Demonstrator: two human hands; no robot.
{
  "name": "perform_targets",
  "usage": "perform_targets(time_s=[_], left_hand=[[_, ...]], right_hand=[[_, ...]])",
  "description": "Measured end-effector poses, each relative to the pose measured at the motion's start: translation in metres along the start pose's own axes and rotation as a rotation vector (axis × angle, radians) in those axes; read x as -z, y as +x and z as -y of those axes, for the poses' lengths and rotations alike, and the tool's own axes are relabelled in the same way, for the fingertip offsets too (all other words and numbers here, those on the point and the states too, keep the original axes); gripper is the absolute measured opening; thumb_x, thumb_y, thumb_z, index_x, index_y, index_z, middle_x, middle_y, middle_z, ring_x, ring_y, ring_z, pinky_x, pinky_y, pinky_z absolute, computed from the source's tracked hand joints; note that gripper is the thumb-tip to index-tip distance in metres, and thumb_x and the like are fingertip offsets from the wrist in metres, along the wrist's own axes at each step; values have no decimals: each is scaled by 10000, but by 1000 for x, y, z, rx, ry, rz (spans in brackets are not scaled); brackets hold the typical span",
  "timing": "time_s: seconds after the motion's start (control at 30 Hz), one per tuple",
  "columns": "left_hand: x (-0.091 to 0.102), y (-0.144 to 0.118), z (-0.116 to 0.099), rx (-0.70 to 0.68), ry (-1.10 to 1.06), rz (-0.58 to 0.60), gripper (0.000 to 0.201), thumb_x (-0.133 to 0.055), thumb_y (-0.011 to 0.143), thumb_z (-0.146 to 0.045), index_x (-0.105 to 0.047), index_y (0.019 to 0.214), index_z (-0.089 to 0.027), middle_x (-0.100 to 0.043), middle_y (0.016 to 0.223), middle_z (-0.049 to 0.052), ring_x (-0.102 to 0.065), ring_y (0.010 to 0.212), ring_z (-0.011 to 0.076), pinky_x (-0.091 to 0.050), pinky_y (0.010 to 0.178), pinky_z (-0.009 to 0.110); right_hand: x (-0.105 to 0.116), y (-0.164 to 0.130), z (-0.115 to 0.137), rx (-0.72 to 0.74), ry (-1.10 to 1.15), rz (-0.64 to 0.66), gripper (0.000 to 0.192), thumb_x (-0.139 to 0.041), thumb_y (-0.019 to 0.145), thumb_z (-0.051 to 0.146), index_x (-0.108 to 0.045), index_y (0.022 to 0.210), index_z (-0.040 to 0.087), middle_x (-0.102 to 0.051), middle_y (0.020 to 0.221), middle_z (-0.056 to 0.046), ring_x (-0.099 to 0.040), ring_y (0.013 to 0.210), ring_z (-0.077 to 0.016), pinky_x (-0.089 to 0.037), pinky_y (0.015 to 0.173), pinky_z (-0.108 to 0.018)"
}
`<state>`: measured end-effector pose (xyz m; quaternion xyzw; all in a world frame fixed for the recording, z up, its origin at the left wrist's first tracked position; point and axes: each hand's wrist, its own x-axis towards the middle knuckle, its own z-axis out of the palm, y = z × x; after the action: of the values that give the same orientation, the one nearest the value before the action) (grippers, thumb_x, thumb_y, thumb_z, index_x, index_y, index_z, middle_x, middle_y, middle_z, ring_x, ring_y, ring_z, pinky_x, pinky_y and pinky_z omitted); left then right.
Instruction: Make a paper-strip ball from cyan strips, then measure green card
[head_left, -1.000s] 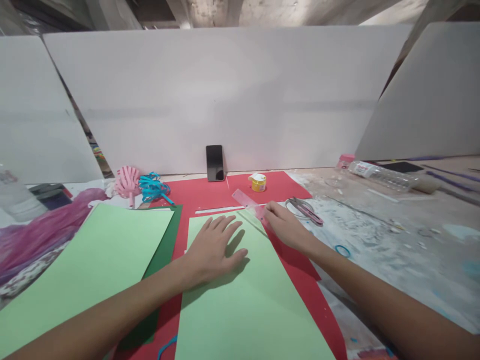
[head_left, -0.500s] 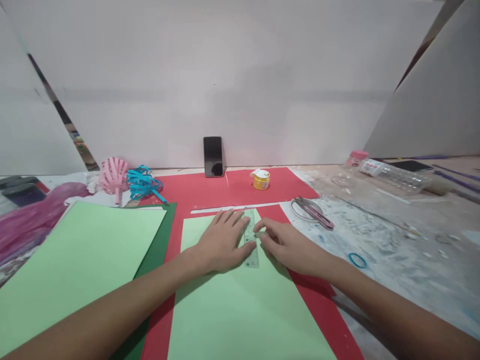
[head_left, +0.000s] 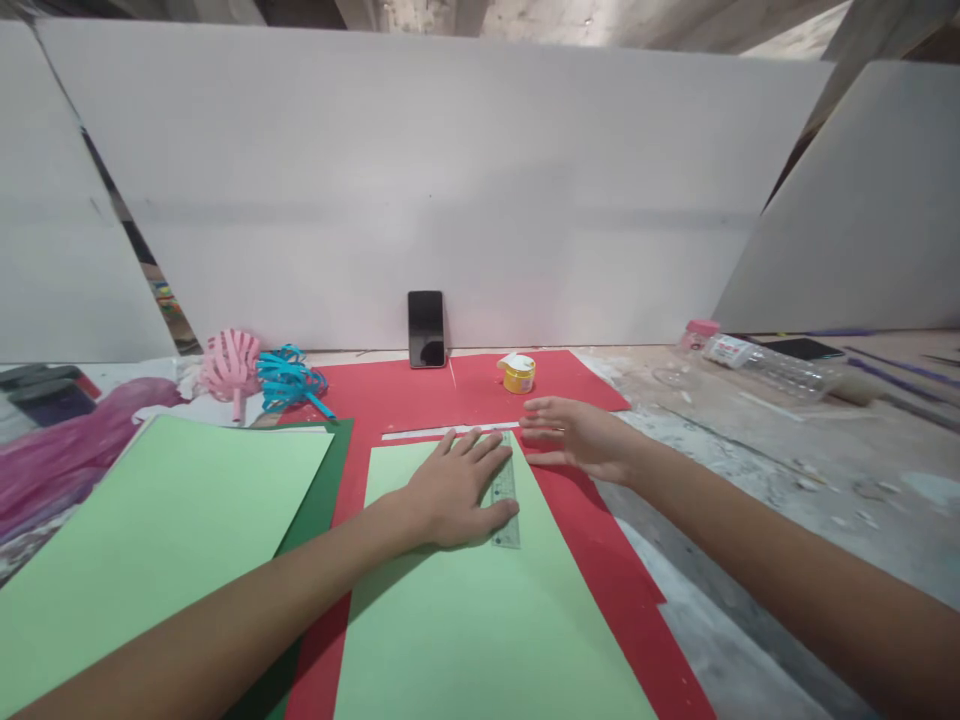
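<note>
A light green sheet [head_left: 480,620] lies on a red sheet [head_left: 390,395] in front of me. My left hand [head_left: 454,488] lies flat on the green sheet, its fingers pressing a clear ruler [head_left: 506,492] that runs along the sheet's upper right edge. My right hand [head_left: 577,438] hovers over the red sheet just right of the ruler, fingers spread and holding nothing. A thin white paper strip [head_left: 442,431] lies just beyond the green sheet.
A second light green sheet [head_left: 150,540] on dark green paper lies at left. A phone [head_left: 426,328] leans on the white board. Also here: a small yellow jar [head_left: 518,373], pink [head_left: 229,362] and blue [head_left: 289,378] paper curls, a plastic bottle [head_left: 757,358] lying at right.
The ruler went from my right hand onto the green sheet. My left hand now pins it. My right hand has let go and lifted away to the right.
</note>
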<state>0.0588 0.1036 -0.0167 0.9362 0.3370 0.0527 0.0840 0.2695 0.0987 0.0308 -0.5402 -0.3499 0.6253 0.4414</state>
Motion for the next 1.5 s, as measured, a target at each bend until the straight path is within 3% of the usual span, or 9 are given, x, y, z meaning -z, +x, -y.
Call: perform_targets(time_s=[0.2, 0.4, 0.57, 0.77, 0.87, 1.03, 1.17, 1.33, 1.5], left_hand=[[4, 4, 5, -124, -4, 19, 712, -391, 921, -611, -337, 1490, -186, -293, 1561, 89, -243, 1433, 333, -169, 1166, 522], [2, -1, 7, -141, -32, 31, 726, -411, 912, -627, -323, 1497, -207, -258, 1573, 74, -198, 1448, 334, -166, 1169, 525], [7, -4, 7, -213, -61, 86, 755, -455, 886, -639, -326, 1498, -216, -227, 1581, 70, -173, 1453, 343, -142, 1176, 533], [10, -8, 4, -226, -93, 96, 736, -479, 884, -616, -353, 1484, -208, -230, 1579, 91, -184, 1445, 364, -143, 1165, 572], [9, -11, 3, -250, -116, 79, 721, -500, 877, -607, -377, 1469, -216, -253, 1573, 89, -198, 1443, 361, -153, 1165, 572], [10, -15, 2, -289, -140, 78, 704, -519, 870, -595, -412, 1448, -207, -279, 1566, 88, -201, 1440, 371, -154, 1166, 570], [9, -18, -1, -273, -145, 55, 665, -513, 883, -567, -424, 1436, -209, -305, 1557, 83, -222, 1439, 347, -166, 1176, 539], [5, -20, -9, -143, -99, -13, 619, -461, 912, -554, -430, 1425, -209, -358, 1531, 92, -290, 1411, 341, -218, 1154, 553], [4, -19, -18, -69, -61, -30, 597, -456, 900, -583, -463, 1379, -228, -412, 1489, 93, -340, 1371, 334, -253, 1133, 537]], right_hand=[[12, -3, -6, -72, 168, -11, 150, -611, 843, 201, -609, 989, 165, -581, 1066, -135, -549, 1130, -274, -559, 877, -509], [9, -15, -19, -28, 217, -10, 44, -614, 813, 158, -613, 836, 195, -589, 1036, -87, -544, 1079, -232, -570, 867, -438], [7, -23, -27, -50, 240, 56, 54, -620, 807, 188, -604, 852, 214, -583, 1066, -75, -536, 1118, -242, -571, 837, -404], [4, -23, -36, 134, 55, 46, 167, -703, 772, 239, -606, 907, 239, -538, 1075, -37, -538, 1075, -219, -573, 718, -289], [3, -25, -34, 124, 70, 15, 192, -698, 771, 248, -594, 933, 252, -556, 1117, -42, -529, 1138, -238, -579, 760, -330], [6, -26, -24, -30, 246, -32, 155, -647, 797, 188, -592, 938, 220, -584, 1186, -100, -494, 1254, -273, -563, 885, -492], [6, -26, -21, -64, 318, -63, 149, -614, 834, 180, -584, 980, 198, -535, 1286, -145, -481, 1275, -268, -559, 899, -515], [4, -28, -23, 5, 124, -18, 173, -619, 853, 225, -575, 1021, 225, -575, 1268, -108, -539, 1213, -252, -575, 855, -429], [6, -26, -29, 125, -130, 60, 254, -642, 840, 300, -568, 1073, 229, -675, 949, -56, -653, 940, -211, -546, 881, -393]])
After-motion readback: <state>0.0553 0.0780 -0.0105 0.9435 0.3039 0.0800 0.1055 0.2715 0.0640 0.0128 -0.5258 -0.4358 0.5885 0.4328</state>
